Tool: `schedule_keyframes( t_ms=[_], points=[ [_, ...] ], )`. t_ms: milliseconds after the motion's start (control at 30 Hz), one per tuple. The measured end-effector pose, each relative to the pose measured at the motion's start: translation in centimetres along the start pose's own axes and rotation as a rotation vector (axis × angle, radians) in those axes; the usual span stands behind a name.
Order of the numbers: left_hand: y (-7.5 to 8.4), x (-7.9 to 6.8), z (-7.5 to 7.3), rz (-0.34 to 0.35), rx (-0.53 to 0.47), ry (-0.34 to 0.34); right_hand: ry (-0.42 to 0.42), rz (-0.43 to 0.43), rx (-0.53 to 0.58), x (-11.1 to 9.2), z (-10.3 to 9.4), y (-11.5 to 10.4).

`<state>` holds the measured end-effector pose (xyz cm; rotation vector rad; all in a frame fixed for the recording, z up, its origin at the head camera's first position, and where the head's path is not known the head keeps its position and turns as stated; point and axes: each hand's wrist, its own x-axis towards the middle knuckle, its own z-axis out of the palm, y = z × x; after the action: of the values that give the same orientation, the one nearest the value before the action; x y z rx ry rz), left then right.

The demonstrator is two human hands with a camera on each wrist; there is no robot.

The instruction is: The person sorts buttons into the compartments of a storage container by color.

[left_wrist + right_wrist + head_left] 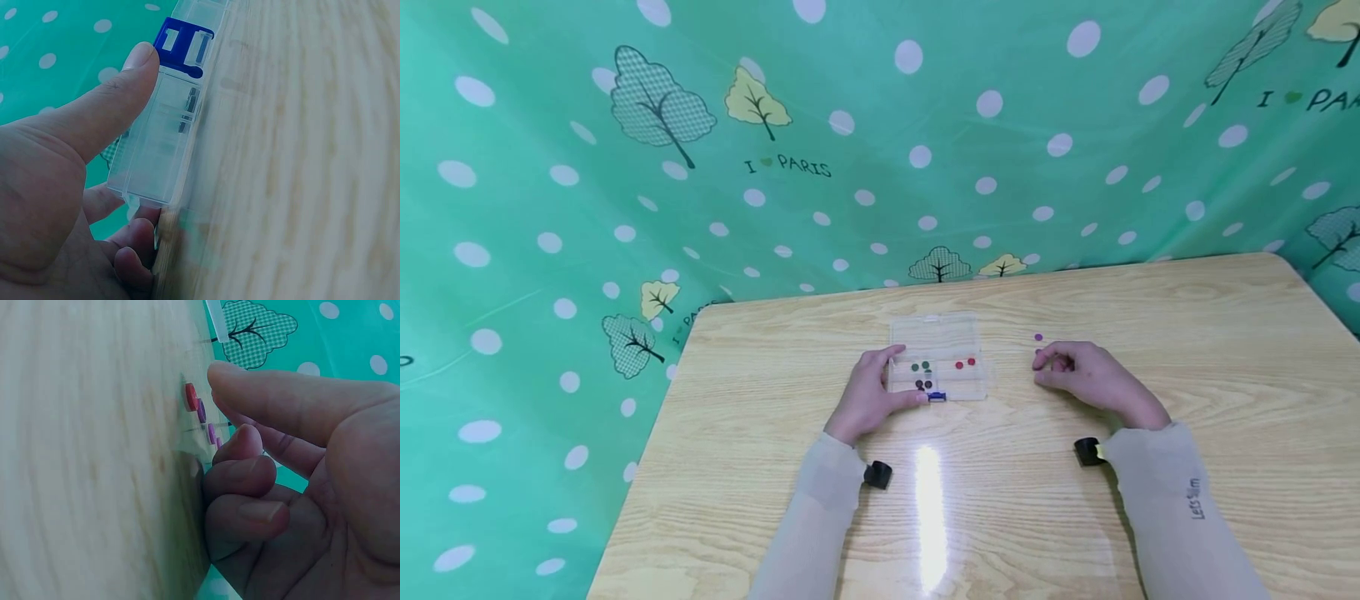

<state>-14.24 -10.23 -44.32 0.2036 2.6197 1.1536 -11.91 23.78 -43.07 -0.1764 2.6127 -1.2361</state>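
In the head view, the left hand (pixel 868 392) grips the left end of a clear box (pixel 966 385), which lies open on the wooden table (pixel 1000 500), its lid (pixel 936 333) to the far side; inside are green discs (pixel 925 365), dark discs (pixel 928 384) and, farther right, 2 red discs (pixel 966 363). Right of the box, the right hand (pixel 1086 375) is just beside 2 purple discs (pixel 1038 337). The left wrist view shows the thumb against the near wall, touching the blue latch (pixel 182 47). In the right wrist view, thumb and index finger stand slightly apart, unloaded, near a loose red disc (pixel 191 397); the other 3 fingers curl inward.
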Motion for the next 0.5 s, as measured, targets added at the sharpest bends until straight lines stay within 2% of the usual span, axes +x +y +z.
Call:
schedule_keyframes(
  t_ms=[500],
  points=[
    [-0.24, 0.09, 0.06, 0.001, -0.003, 0.000, -0.002, -0.021, -0.013, 0.13, 0.25, 0.23]
  ],
)
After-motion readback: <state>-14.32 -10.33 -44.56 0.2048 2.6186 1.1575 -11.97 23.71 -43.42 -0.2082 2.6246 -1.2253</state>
